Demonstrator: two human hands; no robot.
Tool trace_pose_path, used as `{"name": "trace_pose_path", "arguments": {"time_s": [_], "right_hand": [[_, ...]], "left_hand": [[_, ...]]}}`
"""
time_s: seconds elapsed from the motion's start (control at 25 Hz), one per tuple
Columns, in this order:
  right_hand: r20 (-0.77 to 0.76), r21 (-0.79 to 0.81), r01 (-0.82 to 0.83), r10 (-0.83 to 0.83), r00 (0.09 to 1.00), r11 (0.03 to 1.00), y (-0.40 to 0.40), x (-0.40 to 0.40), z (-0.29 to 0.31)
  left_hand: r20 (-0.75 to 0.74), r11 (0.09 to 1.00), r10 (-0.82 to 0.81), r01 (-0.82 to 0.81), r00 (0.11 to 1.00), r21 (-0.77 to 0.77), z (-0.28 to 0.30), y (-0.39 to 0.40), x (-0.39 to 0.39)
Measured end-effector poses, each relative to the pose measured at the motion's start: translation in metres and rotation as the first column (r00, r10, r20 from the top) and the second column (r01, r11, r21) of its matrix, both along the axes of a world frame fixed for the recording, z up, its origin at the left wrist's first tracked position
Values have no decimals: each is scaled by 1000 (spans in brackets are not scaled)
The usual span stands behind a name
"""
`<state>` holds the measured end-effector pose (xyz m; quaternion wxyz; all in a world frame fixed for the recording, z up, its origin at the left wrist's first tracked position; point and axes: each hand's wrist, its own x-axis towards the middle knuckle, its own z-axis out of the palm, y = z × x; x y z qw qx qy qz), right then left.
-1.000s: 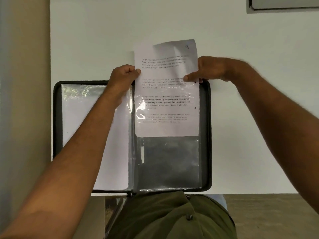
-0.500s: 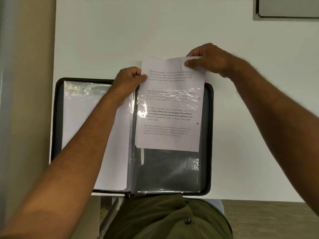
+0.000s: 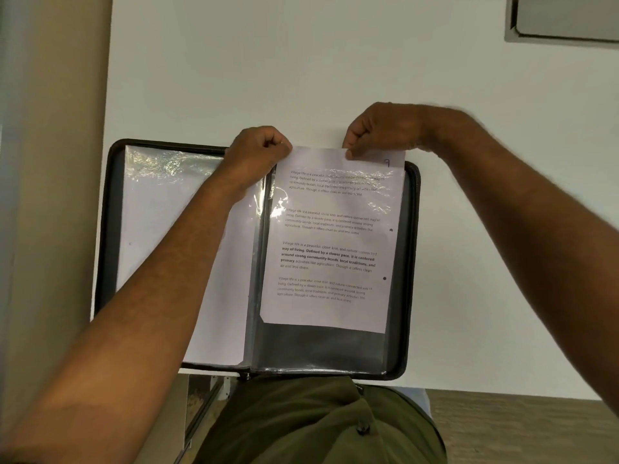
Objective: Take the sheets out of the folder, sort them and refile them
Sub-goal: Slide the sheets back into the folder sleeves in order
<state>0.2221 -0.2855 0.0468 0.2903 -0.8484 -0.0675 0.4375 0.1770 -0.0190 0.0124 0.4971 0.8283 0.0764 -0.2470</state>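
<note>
A black zip folder (image 3: 412, 262) lies open on the white table. A printed sheet (image 3: 335, 236) marked 9 at its top right corner sits most of the way down inside the clear sleeve (image 3: 321, 349) on the folder's right side, with its top edge still sticking out. My left hand (image 3: 258, 152) pinches the sleeve's top left corner next to the sheet. My right hand (image 3: 382, 128) pinches the sheet's top edge. The left side of the folder holds a clear sleeve with white paper (image 3: 160, 236), partly hidden by my left forearm.
The white table (image 3: 335, 61) stretches beyond the folder. A grey framed object (image 3: 566, 18) lies at the far right corner. A beige panel (image 3: 53, 162) runs along the left. My green-clad lap (image 3: 318, 423) and wooden floor (image 3: 519, 430) are below the table's near edge.
The sheet has slid down towards me, deeper into the right sleeve. My right hand moved from the sheet's side to its top edge, and both hands now sit at the folder's top.
</note>
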Motion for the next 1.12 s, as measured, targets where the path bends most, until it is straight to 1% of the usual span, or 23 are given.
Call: {"name": "trace_pose_path", "arguments": {"time_s": [0.12, 0.24, 0.36, 0.48, 0.72, 0.8, 0.88, 0.92, 0.96, 1.0, 1.04, 1.08, 1.12], "right_hand": [[7, -47, -111, 112, 994, 993, 8, -2, -6], [-55, -66, -199, 196, 979, 978, 15, -6, -3], [-111, -112, -285, 273, 956, 952, 25, -10, -1], [-150, -196, -340, 315, 937, 920, 38, -15, 0], [-176, -266, -374, 337, 925, 888, 52, -26, 3], [-158, -281, -355, 322, 933, 891, 53, -30, 9], [-102, -275, -329, 313, 944, 903, 47, -35, 13], [-68, -238, -273, 264, 962, 932, 42, -38, 15], [-31, -173, -161, 158, 987, 972, 35, -43, 14], [8, -86, 7, -6, 1000, 996, 28, -51, 13], [52, 13, 199, -199, 979, 980, 20, -59, 11], [103, 116, 359, -371, 923, 926, 12, -69, 10], [155, 221, 464, -500, 852, 858, 7, -81, 9]], "left_hand": [[-4, 997, -66, 66, 998, 37, -3, 1, 0], [18, 993, -103, 102, 995, 56, -5, 2, -1], [31, 981, -185, 183, 982, 59, -6, 5, -2], [47, 942, -304, 293, 951, 164, -5, 8, -2], [93, 899, -358, 316, 929, 305, -3, 5, -9], [113, 879, -373, 312, 921, 361, -6, 2, -12], [147, 855, -397, 307, 906, 418, -8, -1, -17], [170, 845, -407, 299, 897, 443, -10, -2, -20], [203, 843, -405, 279, 891, 459, -12, -2, -25], [249, 852, -387, 241, 888, 466, -15, -1, -32], [296, 867, -362, 202, 884, 456, -18, -1, -41], [349, 887, -339, 173, 874, 428, -20, 0, -54], [407, 908, -323, 158, 854, 389, -21, 2, -70]]}}
